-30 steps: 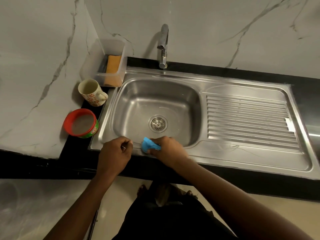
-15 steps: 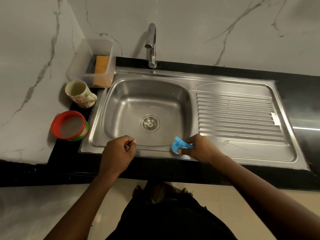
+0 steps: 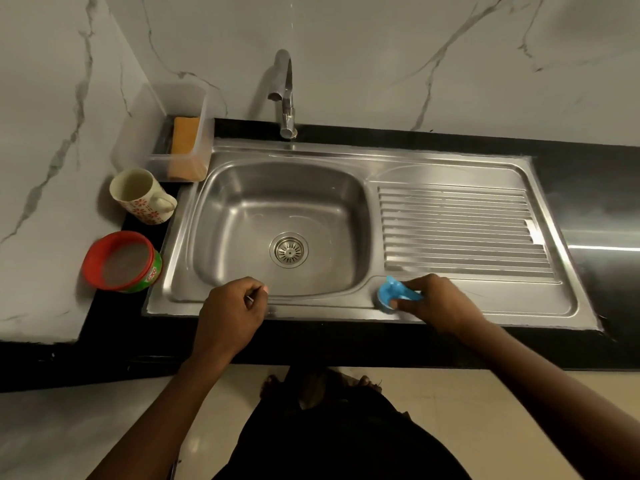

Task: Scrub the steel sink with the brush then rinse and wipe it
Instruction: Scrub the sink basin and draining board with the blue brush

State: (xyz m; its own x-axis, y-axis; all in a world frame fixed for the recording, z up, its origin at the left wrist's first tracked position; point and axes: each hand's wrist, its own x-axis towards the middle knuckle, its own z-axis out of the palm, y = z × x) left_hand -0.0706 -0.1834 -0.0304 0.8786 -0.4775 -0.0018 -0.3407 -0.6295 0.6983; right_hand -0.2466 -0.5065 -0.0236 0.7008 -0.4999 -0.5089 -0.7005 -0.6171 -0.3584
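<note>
Head view. The steel sink (image 3: 221,220) is set into a black countertop (image 3: 588,202) below a marble-patterned wall, with the basin on the left and a ribbed drainboard (image 3: 460,230) on the right. The metal is dull-bright, with faint pale streaks across the basin floor and along the ridges. A round strainer drain (image 3: 289,250) sits at the basin's centre, and a curved tap (image 3: 285,95) stands at the far rim.

The brush (image 3: 391,294) is small and blue, with a moulded handle on top. It sits on the sink's near ledge, at the near-right corner of the basin, just before the drainboard's near edge. The right hand (image 3: 440,303) grips it, fingers curled over the handle and pressed close together.

The left hand (image 3: 232,310) rests on the near rim in front of the basin, well apart from the brush. Its fingers are curled into a loose fist, thumb against forefinger — whether anything is pinched there cannot be told.

Left of the sink stand three items: a clear plastic container (image 3: 162,133) holding an orange sponge (image 3: 185,140), a cream mug (image 3: 142,195) printed with red flowers, and a red-rimmed tub (image 3: 123,263). The tub carries a green band with a red-and-white mark — too blurred to read. No legible writing was found anywhere.
</note>
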